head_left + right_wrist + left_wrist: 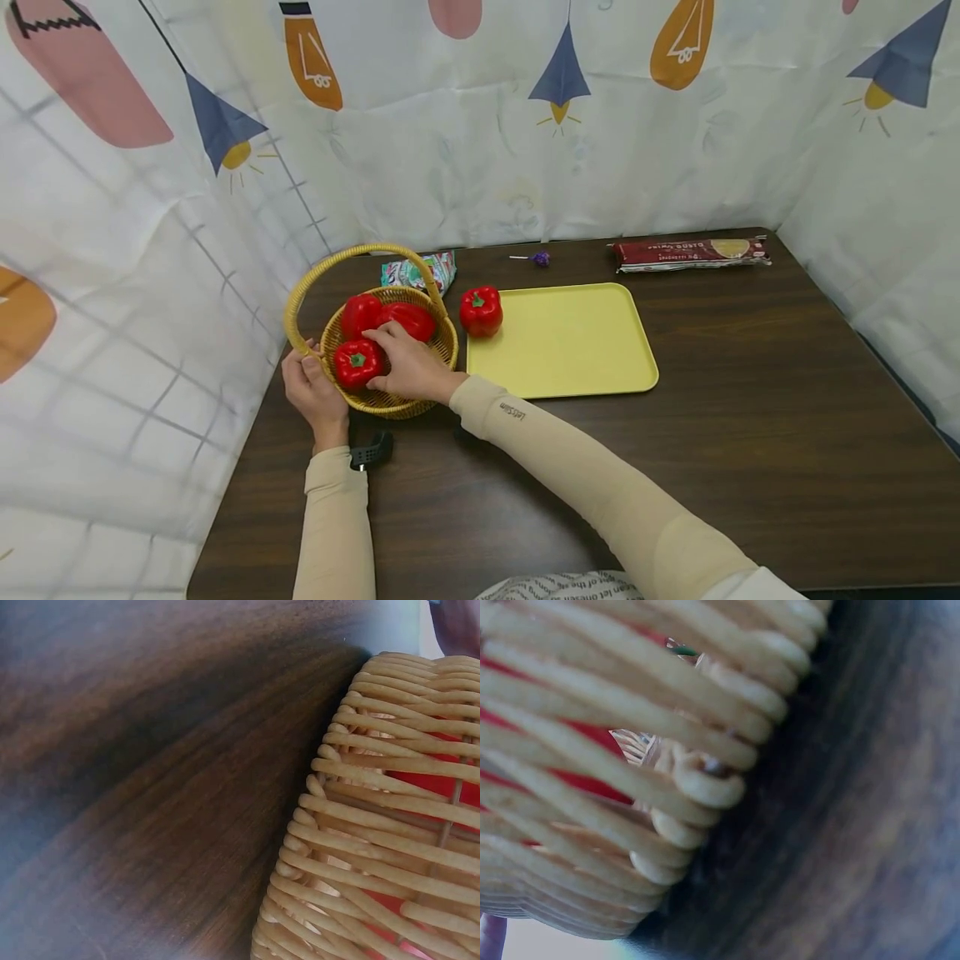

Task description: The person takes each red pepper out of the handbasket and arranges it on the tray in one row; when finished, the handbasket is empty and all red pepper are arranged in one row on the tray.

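A yellow wicker basket (390, 408) with a tall arched handle stands at the left of the table, several red bell peppers inside. My left hand (315, 398) grips its left rim at the foot of the handle. Inside the basket, my right hand (408, 364) holds the front red bell pepper (356, 364), thumb and fingers on its right side. Another bell pepper (481, 312) rests at the left edge of a yellow tray (562, 342). Both wrist views show the woven basket wall (592, 697) (390, 832) close up, with red showing through its gaps.
Behind the basket lies a shiny snack packet (442, 268). A purple lollipop (540, 259) lies near the back edge, and a long dark red biscuit pack (690, 254) at the back right. Patterned white curtains (480, 150) enclose the table's back and sides.
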Demonstrator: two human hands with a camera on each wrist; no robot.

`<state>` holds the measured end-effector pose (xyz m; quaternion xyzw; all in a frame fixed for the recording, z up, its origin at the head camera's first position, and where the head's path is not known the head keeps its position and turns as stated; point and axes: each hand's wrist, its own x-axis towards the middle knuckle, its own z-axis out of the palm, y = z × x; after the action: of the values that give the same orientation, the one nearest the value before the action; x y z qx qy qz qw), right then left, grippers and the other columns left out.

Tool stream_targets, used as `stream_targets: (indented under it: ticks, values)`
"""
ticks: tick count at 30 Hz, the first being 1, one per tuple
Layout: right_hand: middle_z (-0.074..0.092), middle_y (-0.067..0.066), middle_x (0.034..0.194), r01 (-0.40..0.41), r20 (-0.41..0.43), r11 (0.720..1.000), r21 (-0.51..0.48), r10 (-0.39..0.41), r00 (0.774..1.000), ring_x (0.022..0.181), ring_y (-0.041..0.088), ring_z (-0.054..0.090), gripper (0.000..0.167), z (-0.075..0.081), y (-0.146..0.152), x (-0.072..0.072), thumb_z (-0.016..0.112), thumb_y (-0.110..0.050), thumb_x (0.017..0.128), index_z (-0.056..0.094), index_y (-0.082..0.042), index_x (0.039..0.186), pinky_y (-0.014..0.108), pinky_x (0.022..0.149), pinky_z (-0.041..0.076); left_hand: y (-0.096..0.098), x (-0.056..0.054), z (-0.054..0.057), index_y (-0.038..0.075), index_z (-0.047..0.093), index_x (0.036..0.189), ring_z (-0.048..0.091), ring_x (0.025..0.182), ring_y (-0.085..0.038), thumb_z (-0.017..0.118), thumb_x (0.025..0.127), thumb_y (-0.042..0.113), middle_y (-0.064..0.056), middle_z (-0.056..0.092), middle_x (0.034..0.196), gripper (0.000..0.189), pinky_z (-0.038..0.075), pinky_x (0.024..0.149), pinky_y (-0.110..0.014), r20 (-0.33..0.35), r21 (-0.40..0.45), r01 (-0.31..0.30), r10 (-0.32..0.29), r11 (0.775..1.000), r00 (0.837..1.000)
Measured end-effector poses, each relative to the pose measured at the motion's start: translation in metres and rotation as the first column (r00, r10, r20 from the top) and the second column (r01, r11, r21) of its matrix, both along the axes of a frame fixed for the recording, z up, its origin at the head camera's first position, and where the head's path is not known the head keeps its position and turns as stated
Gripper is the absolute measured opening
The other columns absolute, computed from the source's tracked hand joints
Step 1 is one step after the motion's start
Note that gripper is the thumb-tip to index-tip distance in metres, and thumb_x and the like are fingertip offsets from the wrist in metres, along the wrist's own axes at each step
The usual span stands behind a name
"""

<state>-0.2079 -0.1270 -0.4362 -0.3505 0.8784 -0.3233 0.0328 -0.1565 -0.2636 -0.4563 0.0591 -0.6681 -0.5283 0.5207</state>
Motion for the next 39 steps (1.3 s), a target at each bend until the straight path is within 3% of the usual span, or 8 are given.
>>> stream_targets:
  ticks: [4, 11, 14, 21, 26, 28, 33, 39]
  values:
    - [0.044, -0.003, 0.134, 0.003, -0.001, 1.000, 0.021, -0.002, 1.000, 0.115, 0.009, 0.054, 0.078, -0.002, -0.002, 0.000, 0.080, -0.040, 0.079, 0.045, -0.018, 0.145, 0.025, 0.094, 0.047, 0.000, 0.001, -0.001, -0.023, 0.052, 0.091, 0.053, 0.103, -0.047, 0.051, 0.101, 0.032, -0.030, 0.058, 0.107, 0.056, 0.043, 0.093, -0.023, -0.004, 0.000, -0.005, 0.005, 1.000, 1.000]
    - [0.045, -0.001, 0.131, 0.022, 0.001, 1.000, -0.018, -0.022, 1.000, 0.108, 0.011, 0.056, 0.073, -0.002, 0.002, 0.003, 0.081, -0.041, 0.077, 0.047, -0.015, 0.137, 0.027, 0.092, 0.049, -0.001, -0.001, -0.002, -0.023, 0.051, 0.090, 0.051, 0.104, -0.050, 0.052, 0.101, 0.034, 0.006, 0.059, 0.103, 0.058, 0.044, 0.093, -0.024, -0.016, 0.004, 0.008, -0.008, 1.000, 1.000]
    - [0.049, -0.001, 0.131, 0.017, 0.046, 0.996, -0.092, -0.013, 0.999, 0.111, 0.011, 0.053, 0.073, 0.000, 0.007, 0.005, 0.081, -0.039, 0.077, 0.045, -0.014, 0.135, 0.026, 0.093, 0.047, -0.001, -0.002, -0.002, -0.022, 0.051, 0.090, 0.052, 0.104, -0.047, 0.052, 0.100, 0.038, 0.009, 0.058, 0.103, 0.062, 0.044, 0.093, -0.024, -0.023, 0.001, 0.008, -0.008, 1.000, 1.000]
    - [0.054, -0.002, 0.130, 0.026, 0.163, 0.964, -0.265, 0.019, 0.986, 0.114, 0.010, 0.053, 0.072, 0.006, 0.028, 0.010, 0.076, -0.036, 0.079, 0.041, -0.015, 0.138, 0.026, 0.093, 0.047, 0.000, -0.001, 0.001, -0.023, 0.052, 0.089, 0.057, 0.104, -0.018, 0.053, 0.100, 0.041, 0.010, 0.058, 0.104, 0.065, 0.045, 0.093, -0.025, -0.013, -0.003, 0.007, -0.007, 1.000, 1.000]
    - [0.052, -0.002, 0.131, 0.033, 0.179, 0.924, -0.381, 0.039, 0.983, 0.114, 0.010, 0.052, 0.070, 0.007, 0.045, 0.013, 0.076, -0.034, 0.080, 0.041, -0.016, 0.139, 0.030, 0.092, 0.050, 0.000, 0.000, 0.001, -0.023, 0.052, 0.089, 0.055, 0.103, -0.039, 0.053, 0.097, 0.052, 0.005, 0.059, 0.103, 0.075, 0.043, 0.093, -0.023, -0.004, 0.004, 0.003, -0.003, 1.000, 1.000]
    - [0.051, -0.002, 0.132, 0.033, 0.178, 0.907, -0.420, 0.047, 0.983, 0.114, 0.010, 0.052, 0.070, 0.009, 0.049, 0.013, 0.075, -0.034, 0.081, 0.041, -0.015, 0.139, 0.030, 0.091, 0.050, 0.000, 0.000, 0.002, -0.023, 0.051, 0.089, 0.051, 0.102, -0.048, 0.053, 0.095, 0.055, -0.005, 0.061, 0.101, 0.078, 0.042, 0.091, -0.023, -0.011, 0.008, 0.003, -0.003, 1.000, 1.000]
    - [0.050, -0.001, 0.132, 0.050, 0.189, 0.872, -0.487, 0.050, 0.981, 0.115, 0.011, 0.050, 0.069, 0.014, 0.059, 0.014, 0.074, -0.033, 0.080, 0.041, -0.014, 0.138, 0.026, 0.088, 0.050, 0.000, 0.000, -0.001, -0.023, 0.051, 0.091, 0.050, 0.103, -0.048, 0.053, 0.096, 0.053, -0.011, 0.062, 0.103, 0.076, 0.042, 0.090, -0.023, 0.006, 0.020, 0.018, -0.018, 1.000, 1.000]
    - [0.050, 0.000, 0.129, 0.039, 0.177, 0.823, -0.567, 0.075, 0.981, 0.114, 0.013, 0.051, 0.068, 0.016, 0.069, 0.019, 0.074, -0.028, 0.076, 0.041, -0.015, 0.135, 0.032, 0.086, 0.052, 0.001, -0.002, -0.003, -0.023, 0.051, 0.091, 0.051, 0.103, -0.045, 0.053, 0.099, 0.047, -0.013, 0.062, 0.104, 0.070, 0.042, 0.090, -0.022, 0.009, 0.025, 0.017, -0.017, 1.000, 1.000]
